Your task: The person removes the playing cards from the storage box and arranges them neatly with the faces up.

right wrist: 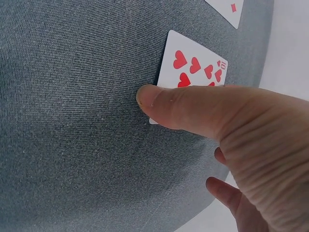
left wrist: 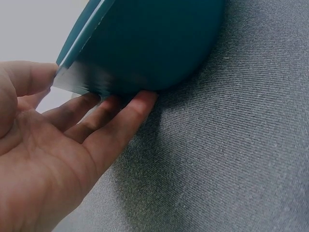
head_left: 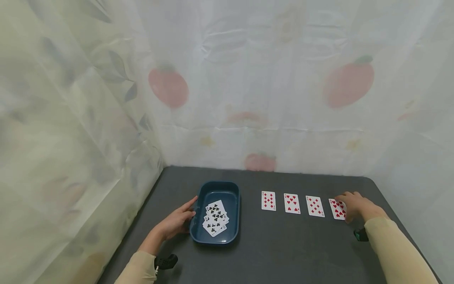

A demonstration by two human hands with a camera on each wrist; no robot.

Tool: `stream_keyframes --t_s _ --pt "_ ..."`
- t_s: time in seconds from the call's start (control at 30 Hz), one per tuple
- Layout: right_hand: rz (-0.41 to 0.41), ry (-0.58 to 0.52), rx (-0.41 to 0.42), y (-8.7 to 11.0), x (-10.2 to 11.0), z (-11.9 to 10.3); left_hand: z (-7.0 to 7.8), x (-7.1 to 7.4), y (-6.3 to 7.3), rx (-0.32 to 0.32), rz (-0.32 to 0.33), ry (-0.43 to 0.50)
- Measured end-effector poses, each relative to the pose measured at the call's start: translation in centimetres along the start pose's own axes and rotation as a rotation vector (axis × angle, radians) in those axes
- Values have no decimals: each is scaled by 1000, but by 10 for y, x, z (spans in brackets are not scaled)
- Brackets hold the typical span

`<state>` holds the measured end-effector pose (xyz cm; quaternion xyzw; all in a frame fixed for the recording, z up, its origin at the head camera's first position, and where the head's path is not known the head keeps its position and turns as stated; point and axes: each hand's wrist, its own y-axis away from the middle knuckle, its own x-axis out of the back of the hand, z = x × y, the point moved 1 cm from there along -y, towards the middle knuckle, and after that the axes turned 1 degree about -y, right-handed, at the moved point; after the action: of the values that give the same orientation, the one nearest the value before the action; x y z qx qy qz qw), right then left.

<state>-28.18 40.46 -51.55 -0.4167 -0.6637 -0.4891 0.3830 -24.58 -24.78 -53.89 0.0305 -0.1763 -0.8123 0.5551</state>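
My left hand [head_left: 173, 224] holds the left side of a dark blue tray [head_left: 234, 215], its thumb at the rim and several fingers against the outer wall low down in the left wrist view. Overlapping club cards [head_left: 215, 217] lie face up in the tray. At the right, my right hand [head_left: 358, 207] holds the ten of hearts [head_left: 337, 209] near its edges, the thumb across it in the right wrist view. That card lies flat on the table, partly covered by the hand; the index fingertip is hidden in the wrist view.
Left of the ten of hearts, in a row, lie a diamond card [head_left: 315, 206], a heart card [head_left: 292, 203] and another diamond card [head_left: 268, 200]. The dark grey table [head_left: 269, 248] meets pale patterned curtains [head_left: 269, 98] behind and at both sides.
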Motion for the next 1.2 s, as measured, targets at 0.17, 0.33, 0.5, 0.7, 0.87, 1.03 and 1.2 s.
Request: stream_keyframes --t_s 0.17,0.33,0.5,0.7,0.87,1.03,1.2 --pt "-8 -1 1 -1 0 0 0 0 0 1 -4 0" --pt "-15 -4 -5 0 1 0 0 0 -1 4 -2 -1" --pt "-15 -17 -9 2 2 -2 0 0 -1 4 0 1" --pt "-6 -24 0 2 1 -2 0 -1 2 4 -3 1" --pt "12 -3 21 2 1 -2 2 -1 2 7 6 0" --pt "112 12 93 4 9 -15 2 -1 2 5 3 2" --pt "242 28 215 6 16 -48 0 0 2 0 -5 3"
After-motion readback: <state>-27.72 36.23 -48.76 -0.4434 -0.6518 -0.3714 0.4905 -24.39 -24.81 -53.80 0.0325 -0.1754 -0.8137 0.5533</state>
